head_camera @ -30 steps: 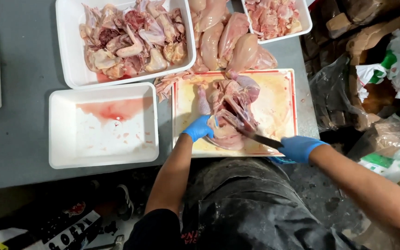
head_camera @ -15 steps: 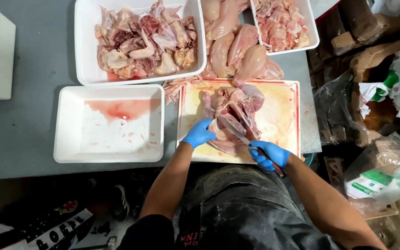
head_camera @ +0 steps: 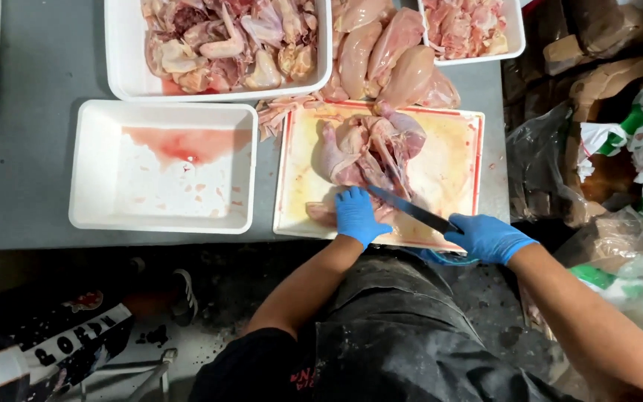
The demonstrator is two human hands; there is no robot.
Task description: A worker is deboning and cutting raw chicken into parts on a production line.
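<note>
L hand (head_camera: 359, 216), in a blue glove, lies flat w/ fingers together, pressing down on the near end of the raw chicken carcass (head_camera: 370, 149); carcass sits opened up on the yellowish cutting board (head_camera: 448, 164), roughly mid-board, legs splayed toward the far edge; R hand (head_camera: 485, 237), also blue-gloved, is closed round the handle of a dark-bladed knife (head_camera: 411, 210); blade runs diagonally from the R hand up-left, tip at the meat just beside the L fingers; board has a red rim and rests at the near edge of the grey table (head_camera: 31, 164); R hand hangs partly off that edge.

Left of the board, just beside it: a white tray (head_camera: 91, 208) holding only pink juice and a few scraps; behind that, a bigger white tray (head_camera: 124, 67) heaped w/ cut chicken pieces; behind the board, several whole skinned pieces (head_camera: 388, 52) lie straight on the table, touching the board's far edge; top right, another white tray (head_camera: 516, 33) w/ small meat bits; far R, off the table, crumpled plastic bags and cardboard (head_camera: 619, 149); dark apron (head_camera: 411, 335) below; someone's shoe (head_camera: 184, 294) on the floor bottom left.
</note>
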